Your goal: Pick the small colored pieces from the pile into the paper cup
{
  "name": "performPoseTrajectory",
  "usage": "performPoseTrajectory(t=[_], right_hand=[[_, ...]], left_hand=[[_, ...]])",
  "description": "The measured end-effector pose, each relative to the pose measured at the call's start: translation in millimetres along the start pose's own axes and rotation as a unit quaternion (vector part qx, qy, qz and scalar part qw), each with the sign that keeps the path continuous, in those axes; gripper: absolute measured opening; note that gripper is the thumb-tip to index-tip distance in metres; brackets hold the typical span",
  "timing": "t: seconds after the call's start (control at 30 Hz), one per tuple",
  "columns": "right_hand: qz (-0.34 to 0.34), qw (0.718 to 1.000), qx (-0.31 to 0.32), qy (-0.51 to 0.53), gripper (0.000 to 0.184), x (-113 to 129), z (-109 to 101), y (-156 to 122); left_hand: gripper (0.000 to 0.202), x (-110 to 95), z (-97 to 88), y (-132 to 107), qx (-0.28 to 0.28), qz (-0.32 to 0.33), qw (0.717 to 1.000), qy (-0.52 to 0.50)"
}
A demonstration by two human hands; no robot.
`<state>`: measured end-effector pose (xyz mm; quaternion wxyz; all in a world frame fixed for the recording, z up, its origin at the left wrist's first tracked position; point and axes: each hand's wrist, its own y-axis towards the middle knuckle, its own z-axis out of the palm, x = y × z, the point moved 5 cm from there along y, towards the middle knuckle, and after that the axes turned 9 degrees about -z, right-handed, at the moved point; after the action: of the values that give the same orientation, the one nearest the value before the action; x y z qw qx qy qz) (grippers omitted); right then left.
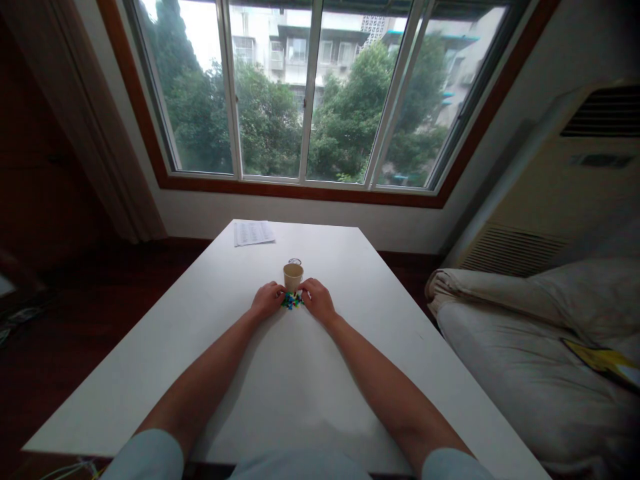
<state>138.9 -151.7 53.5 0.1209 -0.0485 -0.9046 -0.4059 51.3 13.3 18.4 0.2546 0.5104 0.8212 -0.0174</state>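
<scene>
A tan paper cup (293,275) stands upright on the white table, and a small heap of multicoloured pieces (292,302), green, blue, yellow and white, lies just in front of it. At the left edge of the heap is my left hand (269,299), its fingers curled together by the cup's lower side. My right hand (319,299) rests opposite, fingers bent and pinched close to the cup's right side and the pieces. Whatever either set of fingertips holds is too small to make out.
Behind the cup lies a thin dark ring-shaped item (295,261). Printed sheets of paper (254,233) lie at the far left of the white table (200,373). A cushioned sofa (505,347) is on the right, with a window (305,100) beyond the table.
</scene>
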Motion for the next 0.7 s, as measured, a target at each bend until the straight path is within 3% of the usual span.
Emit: performPoseTrajectory(t=[0.4, 0.7], right_hand=[[-0.045, 0.996, -0.059, -0.042, 0.039, 18, -15, 7], [-0.058, 0.994, 0.025, -0.087, 0.056, 3, 4, 4]], left_hand=[[0.025, 1, -0.7, 0, -0.014, 0.016, 1.0, -0.001], [0.026, 1, 0.7, 0, -0.006, 0.017, 1.0, -0.002]])
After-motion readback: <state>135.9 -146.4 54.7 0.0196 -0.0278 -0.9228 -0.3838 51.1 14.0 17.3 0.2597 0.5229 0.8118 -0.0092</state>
